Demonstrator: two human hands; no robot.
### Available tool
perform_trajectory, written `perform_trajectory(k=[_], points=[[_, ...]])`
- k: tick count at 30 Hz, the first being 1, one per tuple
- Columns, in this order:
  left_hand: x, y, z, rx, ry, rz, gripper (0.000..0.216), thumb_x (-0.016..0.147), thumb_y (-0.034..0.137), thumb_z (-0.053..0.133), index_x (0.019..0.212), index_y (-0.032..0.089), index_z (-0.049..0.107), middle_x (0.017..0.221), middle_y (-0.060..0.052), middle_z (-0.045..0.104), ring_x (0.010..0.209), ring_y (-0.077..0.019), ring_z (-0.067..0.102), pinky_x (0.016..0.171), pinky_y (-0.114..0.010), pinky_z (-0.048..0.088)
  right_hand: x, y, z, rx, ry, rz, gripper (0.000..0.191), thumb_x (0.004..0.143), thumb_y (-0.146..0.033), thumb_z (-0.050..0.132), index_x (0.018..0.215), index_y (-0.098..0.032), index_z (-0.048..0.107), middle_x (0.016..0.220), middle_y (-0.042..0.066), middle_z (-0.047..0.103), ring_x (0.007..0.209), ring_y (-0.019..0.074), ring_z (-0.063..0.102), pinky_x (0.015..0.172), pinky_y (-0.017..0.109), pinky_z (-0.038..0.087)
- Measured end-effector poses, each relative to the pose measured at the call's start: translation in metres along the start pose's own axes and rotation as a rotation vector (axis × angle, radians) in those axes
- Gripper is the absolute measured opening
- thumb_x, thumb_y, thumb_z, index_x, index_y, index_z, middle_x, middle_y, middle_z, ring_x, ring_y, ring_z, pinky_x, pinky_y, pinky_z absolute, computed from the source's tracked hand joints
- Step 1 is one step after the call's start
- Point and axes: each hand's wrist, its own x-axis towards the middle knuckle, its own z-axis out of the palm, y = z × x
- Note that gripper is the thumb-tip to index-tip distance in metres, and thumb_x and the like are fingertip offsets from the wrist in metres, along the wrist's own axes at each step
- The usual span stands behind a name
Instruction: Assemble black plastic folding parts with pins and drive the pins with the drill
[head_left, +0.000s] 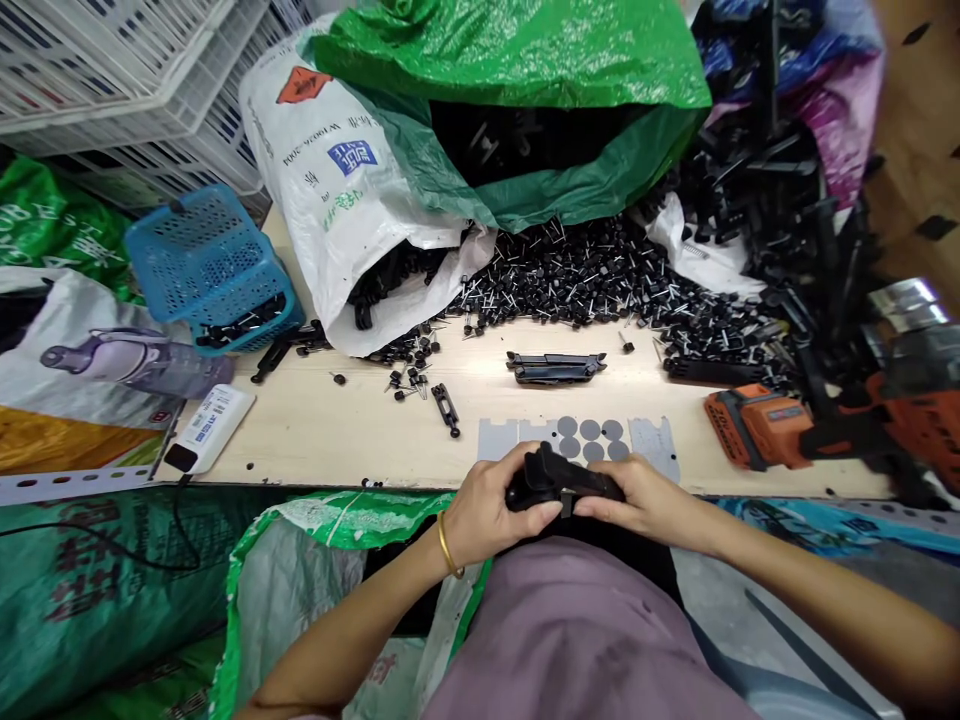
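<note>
Close to my body, at the table's front edge, my left hand (487,510) and my right hand (641,500) both grip one black plastic clamp-like part (562,480). My left fingers wrap its left end, with the thumb pressed on its near side. The right thumb and fingers pinch its other end. Just beyond lies a grey sheet with round discs (591,430), partly hidden by my hands. Farther back rests a folded black assembly (556,367). A small black linked piece (446,410) lies to the left of it.
A heap of black knobs with metal pins (570,275) spreads along the back, below a green sack (525,50) and a white sack (315,200). An orange cordless drill (907,420) lies right. At left are a blue basket (187,255), a bottle (142,360) and a white device (214,428).
</note>
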Motion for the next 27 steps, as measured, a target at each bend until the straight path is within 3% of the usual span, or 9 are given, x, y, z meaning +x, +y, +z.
perform_trajectory(k=[4, 8, 10, 13, 16, 20, 24, 27], points=[[-0.003, -0.003, -0.006, 0.318, -0.075, 0.061, 0.051, 0.076, 0.053, 0.058, 0.116, 0.021, 0.052, 0.07, 0.001, 0.064, 0.053, -0.014, 0.059, 0.051, -0.02, 0.041, 0.003, -0.007, -0.023, -0.413, -0.089, -0.136, 0.056, 0.084, -0.067, 0.037, 0.083, -0.015, 0.06, 0.057, 0.005, 0.059, 0.049, 0.015, 0.054, 0.049, 0.023, 0.031], [-0.004, -0.007, -0.011, 0.475, 0.047, 0.113, 0.055, 0.077, 0.052, 0.057, 0.12, 0.019, 0.051, 0.069, -0.001, 0.066, 0.055, -0.0161, 0.062, 0.051, -0.021, 0.043, 0.009, -0.014, -0.034, -0.641, -0.002, -0.178, 0.055, 0.087, -0.064, 0.034, 0.086, -0.016, 0.06, 0.061, 0.008, 0.062, 0.051, 0.0173, 0.058, 0.052, 0.025, 0.032], [-0.005, -0.011, -0.011, 0.464, 0.091, 0.103, 0.054, 0.077, 0.051, 0.058, 0.119, 0.019, 0.052, 0.068, -0.001, 0.066, 0.055, -0.0161, 0.062, 0.053, -0.021, 0.045, 0.015, -0.011, -0.021, -0.551, 0.056, -0.144, 0.054, 0.085, -0.065, 0.036, 0.085, -0.016, 0.059, 0.06, 0.006, 0.062, 0.051, 0.0162, 0.057, 0.051, 0.024, 0.031], [-0.005, -0.02, -0.009, 0.296, 0.102, 0.065, 0.05, 0.08, 0.048, 0.055, 0.121, 0.019, 0.051, 0.076, -0.002, 0.067, 0.062, -0.015, 0.064, 0.06, -0.021, 0.049, 0.027, 0.001, 0.007, -0.176, 0.111, -0.108, 0.054, 0.087, -0.064, 0.035, 0.078, -0.016, 0.057, 0.058, 0.002, 0.058, 0.052, 0.012, 0.053, 0.05, 0.022, 0.031], [-0.001, -0.023, -0.007, 0.177, 0.142, 0.031, 0.051, 0.082, 0.044, 0.053, 0.125, 0.017, 0.049, 0.088, -0.005, 0.069, 0.074, -0.0169, 0.066, 0.07, -0.024, 0.051, 0.04, 0.012, 0.012, 0.078, 0.034, -0.145, 0.052, 0.086, -0.063, 0.039, 0.077, -0.014, 0.056, 0.058, -0.001, 0.054, 0.051, 0.0094, 0.048, 0.048, 0.02, 0.029], [0.004, -0.019, -0.004, 0.219, 0.177, 0.083, 0.057, 0.079, 0.043, 0.057, 0.129, 0.018, 0.046, 0.095, -0.006, 0.068, 0.071, -0.0163, 0.065, 0.068, -0.023, 0.05, 0.049, 0.015, -0.025, -0.085, -0.14, -0.242, 0.05, 0.082, -0.063, 0.047, 0.08, -0.014, 0.059, 0.054, -0.002, 0.052, 0.046, 0.0084, 0.042, 0.047, 0.021, 0.026], [0.005, -0.012, -0.004, 0.231, 0.136, 0.118, 0.066, 0.075, 0.038, 0.06, 0.135, 0.022, 0.038, 0.094, -0.004, 0.066, 0.072, -0.0159, 0.063, 0.067, -0.023, 0.048, 0.049, 0.014, -0.063, -0.417, -0.055, -0.403, 0.045, 0.084, -0.06, 0.045, 0.08, -0.017, 0.059, 0.054, -0.001, 0.053, 0.049, 0.0111, 0.043, 0.052, 0.024, 0.025], [0.012, -0.015, -0.009, 0.024, -0.029, 0.099, 0.07, 0.072, 0.035, 0.064, 0.135, 0.022, 0.037, 0.092, -0.003, 0.064, 0.074, -0.0166, 0.062, 0.07, -0.026, 0.049, 0.052, 0.014, -0.073, -0.567, 0.028, -0.556, 0.038, 0.088, -0.053, 0.043, 0.083, -0.019, 0.057, 0.068, 0.003, 0.058, 0.063, 0.0147, 0.049, 0.064, 0.027, 0.032]])
